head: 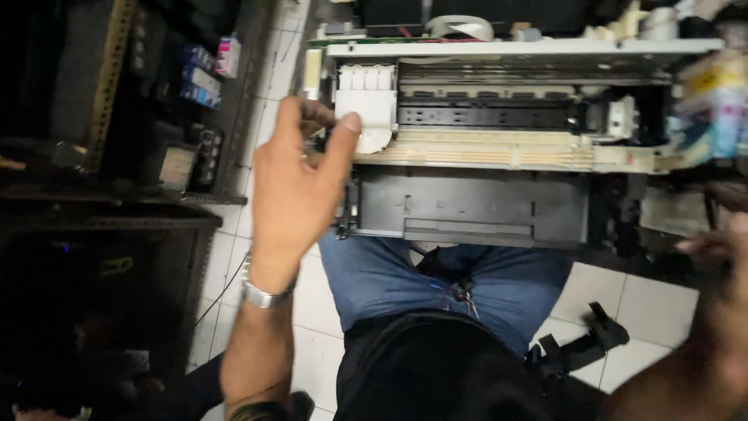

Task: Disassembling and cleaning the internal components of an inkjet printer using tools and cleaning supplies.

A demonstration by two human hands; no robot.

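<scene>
Small colourful boxes (pixel 204 68) on left shelf (pixel 234 117)

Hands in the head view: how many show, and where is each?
2. The left hand reaches up to the white carriage block at the left end of the opened printer. The right hand is blurred at the right edge, beside the printer.

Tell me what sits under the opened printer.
Under the opened printer are the person's knees in blue jeans and white floor tiles. The left hand covers the printer's left corner beside the white cartridge carriage, so what lies beneath there cannot be seen.
</scene>
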